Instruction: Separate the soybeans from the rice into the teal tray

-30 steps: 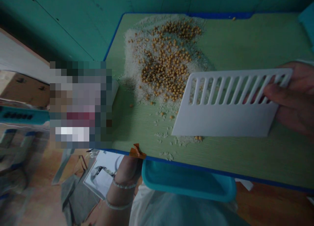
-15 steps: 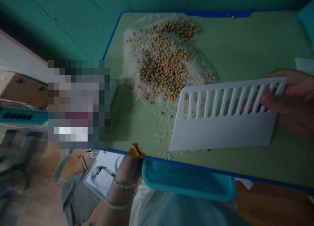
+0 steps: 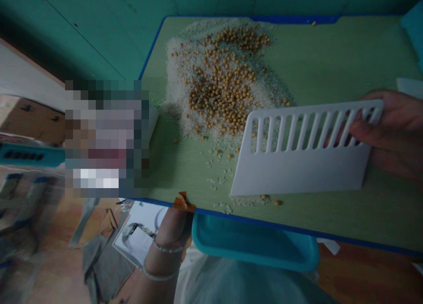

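Note:
My right hand (image 3: 393, 134) grips the right end of a white plastic scraper (image 3: 304, 161) with slots along its upper edge. The scraper stands on the green table (image 3: 330, 53), its lower edge near the front rim. A pile of white rice mixed with yellow beans (image 3: 224, 83) lies at the table's far left. A few beans (image 3: 271, 200) and rice grains lie just below the scraper. My left hand (image 3: 175, 227) reaches under the table's front edge beside a teal tray (image 3: 254, 246); its fingers are hidden. Two bracelets circle that wrist.
The table has a blue rim (image 3: 330, 235). A teal wall (image 3: 99, 26) stands behind it. A blurred-out patch (image 3: 105, 139) covers the area left of the table. Papers (image 3: 142, 233) lie on the floor below. A teal object (image 3: 414, 28) shows at the far right.
The scraper slid toward the front edge, then drew back slightly, leaving a few beans and grains in front of it. My left hand stayed under the table edge.

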The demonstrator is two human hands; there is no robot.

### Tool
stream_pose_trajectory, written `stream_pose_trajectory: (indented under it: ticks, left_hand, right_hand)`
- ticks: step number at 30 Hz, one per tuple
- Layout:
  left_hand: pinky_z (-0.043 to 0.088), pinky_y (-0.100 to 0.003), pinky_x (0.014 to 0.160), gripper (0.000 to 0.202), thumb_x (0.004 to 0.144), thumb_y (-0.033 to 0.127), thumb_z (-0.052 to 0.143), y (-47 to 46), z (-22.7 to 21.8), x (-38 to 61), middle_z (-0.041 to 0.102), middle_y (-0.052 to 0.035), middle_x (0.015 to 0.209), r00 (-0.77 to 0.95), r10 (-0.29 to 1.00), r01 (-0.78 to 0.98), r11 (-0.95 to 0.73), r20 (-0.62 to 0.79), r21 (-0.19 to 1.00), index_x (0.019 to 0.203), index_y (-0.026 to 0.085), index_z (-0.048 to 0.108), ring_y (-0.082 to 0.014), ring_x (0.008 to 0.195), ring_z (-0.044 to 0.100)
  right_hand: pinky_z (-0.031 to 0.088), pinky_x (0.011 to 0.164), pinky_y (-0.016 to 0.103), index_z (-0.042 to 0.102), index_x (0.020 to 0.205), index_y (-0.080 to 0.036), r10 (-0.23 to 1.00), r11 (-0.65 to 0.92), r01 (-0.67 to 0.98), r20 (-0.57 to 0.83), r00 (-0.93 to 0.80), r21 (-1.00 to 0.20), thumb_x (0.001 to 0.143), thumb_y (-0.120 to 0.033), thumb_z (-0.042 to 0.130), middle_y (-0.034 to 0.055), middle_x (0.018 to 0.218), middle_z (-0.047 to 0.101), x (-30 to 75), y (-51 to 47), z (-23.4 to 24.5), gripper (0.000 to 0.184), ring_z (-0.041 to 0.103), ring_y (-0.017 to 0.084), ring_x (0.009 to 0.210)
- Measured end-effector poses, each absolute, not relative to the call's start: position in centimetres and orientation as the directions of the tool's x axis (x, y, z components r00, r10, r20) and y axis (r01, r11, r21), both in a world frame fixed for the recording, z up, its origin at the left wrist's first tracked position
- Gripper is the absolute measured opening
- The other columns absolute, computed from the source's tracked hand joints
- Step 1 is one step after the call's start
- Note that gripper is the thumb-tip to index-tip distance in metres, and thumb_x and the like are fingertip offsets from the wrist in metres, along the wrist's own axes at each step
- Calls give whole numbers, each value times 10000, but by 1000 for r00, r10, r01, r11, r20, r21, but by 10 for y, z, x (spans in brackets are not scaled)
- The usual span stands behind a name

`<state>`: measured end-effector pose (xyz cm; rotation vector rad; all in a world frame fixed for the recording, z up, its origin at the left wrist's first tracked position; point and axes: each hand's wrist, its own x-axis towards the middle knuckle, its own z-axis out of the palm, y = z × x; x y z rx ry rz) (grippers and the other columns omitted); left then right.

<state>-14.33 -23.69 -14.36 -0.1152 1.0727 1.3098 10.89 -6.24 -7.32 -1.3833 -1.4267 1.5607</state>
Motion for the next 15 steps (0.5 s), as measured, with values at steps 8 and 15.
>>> stream_pose_trajectory:
  ticks: [8,15]
  left_hand:
    - [403,-456,980,535,429,274,834,-234,-140,-140,739,-34,972,-161,684,-798,334,-711,502,941,248,679,-327,1119,544]
    - [413,-444,976,508,435,239,829,-234,-138,-141,744,-29,952,-149,692,-796,340,-707,501,921,247,680,-323,1123,542]
  right_hand:
    - [468,378,263,536,651,-279,902,-269,241,-332,-277,-932,438,-520,797,-60,602,660,108,-64,-71,415,567,114,392]
    - [444,328,252,517,650,-279,876,-248,310,-349,-333,-918,454,-573,763,-41,606,672,112,-64,-70,431,593,149,405]
